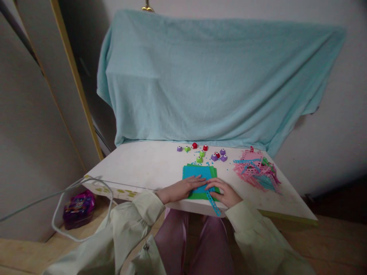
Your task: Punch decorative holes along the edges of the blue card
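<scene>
A stack of blue and green paper sheets [197, 172] lies near the front edge of the white table, the blue sheet on top. My left hand [190, 186] rests flat on the blue sheet with its fingers stretched out. At the sheet's right side, the bent fingers of my right hand [225, 191] pinch a blue paper strip [213, 204] with a row of punched holes. The strip's lower end hangs over the table edge. Small blue paper bits [197, 164] are scattered just behind the stack.
Several small purple, green and red pieces with white eye-like spots [200, 159] stand toward the table's back. A heap of pink, blue and green punched scraps [258, 172] lies right. A light-blue cloth [215, 84] hangs behind. A pale cable [57, 214] loops past the left corner.
</scene>
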